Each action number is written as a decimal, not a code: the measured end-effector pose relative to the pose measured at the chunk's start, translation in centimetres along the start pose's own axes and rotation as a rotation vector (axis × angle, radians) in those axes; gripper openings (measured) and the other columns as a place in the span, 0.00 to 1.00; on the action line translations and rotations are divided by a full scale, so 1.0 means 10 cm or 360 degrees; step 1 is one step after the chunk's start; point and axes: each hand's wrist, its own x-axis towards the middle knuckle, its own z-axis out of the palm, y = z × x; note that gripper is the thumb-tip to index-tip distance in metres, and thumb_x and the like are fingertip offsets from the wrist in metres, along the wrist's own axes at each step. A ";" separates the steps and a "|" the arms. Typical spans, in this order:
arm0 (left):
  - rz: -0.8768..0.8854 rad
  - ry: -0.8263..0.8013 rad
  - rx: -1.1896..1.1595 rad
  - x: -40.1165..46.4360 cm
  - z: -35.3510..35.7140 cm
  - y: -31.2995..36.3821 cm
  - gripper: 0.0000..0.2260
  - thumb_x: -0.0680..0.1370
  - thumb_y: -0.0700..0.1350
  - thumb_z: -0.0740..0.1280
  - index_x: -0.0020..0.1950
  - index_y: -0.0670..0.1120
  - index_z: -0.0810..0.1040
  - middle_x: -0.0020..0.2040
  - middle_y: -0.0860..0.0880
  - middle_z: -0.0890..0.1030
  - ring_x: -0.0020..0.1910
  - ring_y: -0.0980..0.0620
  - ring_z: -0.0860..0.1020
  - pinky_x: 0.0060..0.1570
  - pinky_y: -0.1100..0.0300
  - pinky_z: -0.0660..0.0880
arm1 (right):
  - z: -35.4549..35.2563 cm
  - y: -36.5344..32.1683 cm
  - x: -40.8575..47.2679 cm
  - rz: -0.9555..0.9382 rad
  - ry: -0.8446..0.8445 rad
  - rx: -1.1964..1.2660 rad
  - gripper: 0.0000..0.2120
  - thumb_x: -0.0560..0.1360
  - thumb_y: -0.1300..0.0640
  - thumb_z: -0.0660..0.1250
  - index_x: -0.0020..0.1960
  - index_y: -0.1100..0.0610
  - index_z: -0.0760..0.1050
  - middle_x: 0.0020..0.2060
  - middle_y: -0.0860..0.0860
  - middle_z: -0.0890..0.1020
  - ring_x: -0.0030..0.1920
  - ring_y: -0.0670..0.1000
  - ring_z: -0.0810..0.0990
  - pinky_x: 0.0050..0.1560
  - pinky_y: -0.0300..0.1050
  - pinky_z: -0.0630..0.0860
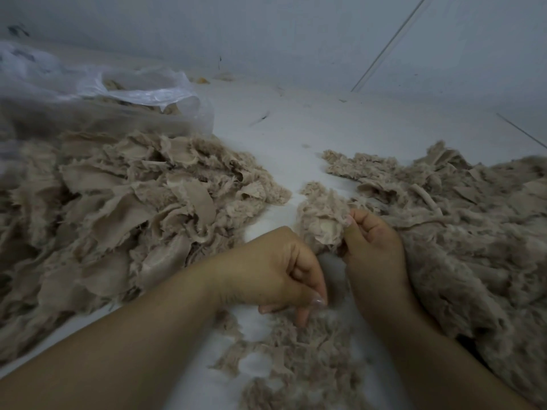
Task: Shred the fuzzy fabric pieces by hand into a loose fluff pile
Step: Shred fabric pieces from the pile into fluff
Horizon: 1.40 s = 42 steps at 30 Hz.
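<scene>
My right hand pinches a small beige fuzzy fabric piece between thumb and fingers, holding it up above the white floor. My left hand is curled just below and left of it, thumb and fingertips pressed together low over the loose fluff pile; whether it holds fibres cannot be seen. A heap of stripped beige backing scraps lies to the left. A mound of fuzzy fabric pieces lies on the right, against my right wrist.
A clear plastic bag with more beige material sits at the back left. The white floor runs between the two heaps up to a pale wall. Small debris lies near the wall's base.
</scene>
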 end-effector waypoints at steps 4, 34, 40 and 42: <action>-0.0086 0.0181 -0.0255 0.04 -0.03 -0.02 0.13 0.80 0.50 0.65 0.48 0.42 0.84 0.23 0.45 0.77 0.15 0.50 0.62 0.19 0.66 0.59 | 0.00 0.01 0.01 0.0097 -0.0047 0.0099 0.09 0.82 0.64 0.60 0.46 0.61 0.78 0.38 0.66 0.81 0.37 0.58 0.77 0.39 0.53 0.75; -0.0171 0.0869 -0.0396 0.15 0.04 -0.03 0.14 0.82 0.44 0.63 0.43 0.35 0.73 0.27 0.47 0.69 0.20 0.54 0.62 0.21 0.64 0.60 | -0.03 0.06 -0.01 -0.0090 -0.0269 -0.0131 0.13 0.79 0.55 0.67 0.38 0.58 0.82 0.30 0.60 0.81 0.30 0.52 0.77 0.31 0.44 0.74; -0.0205 0.0832 -0.0301 0.17 0.04 -0.03 0.13 0.79 0.45 0.67 0.39 0.41 0.70 0.22 0.49 0.71 0.17 0.53 0.66 0.20 0.66 0.62 | -0.01 0.10 -0.01 -0.0171 -0.0228 -0.0206 0.18 0.83 0.55 0.60 0.38 0.58 0.81 0.26 0.53 0.78 0.26 0.49 0.73 0.27 0.40 0.71; -0.0177 0.0845 -0.0285 0.16 0.04 -0.02 0.11 0.77 0.49 0.70 0.48 0.42 0.72 0.23 0.47 0.74 0.17 0.51 0.69 0.19 0.66 0.64 | 0.00 0.10 -0.02 -0.0192 -0.0303 -0.0260 0.18 0.83 0.54 0.60 0.39 0.59 0.81 0.31 0.60 0.81 0.30 0.56 0.78 0.31 0.47 0.77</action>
